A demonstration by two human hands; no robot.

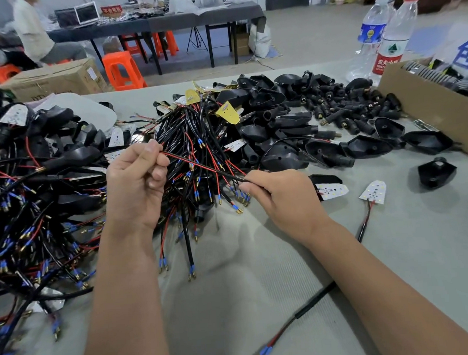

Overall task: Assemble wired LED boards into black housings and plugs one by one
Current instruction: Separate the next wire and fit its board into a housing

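We are pinching one red-and-black wire pair (199, 165) taut between our left hand (135, 182) and right hand (280, 196), above the tangled wire pile (193, 141). Snagging neighbours may be straining solder joints.

Red-black wire pair (199, 165) stretched taut above tangled wired boards (187, 141); black housings (320, 145) heaped beyond.

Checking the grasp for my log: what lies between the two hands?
In the head view, a taut red-and-black wire pair spans from left hand to right hand, above the wire pile.
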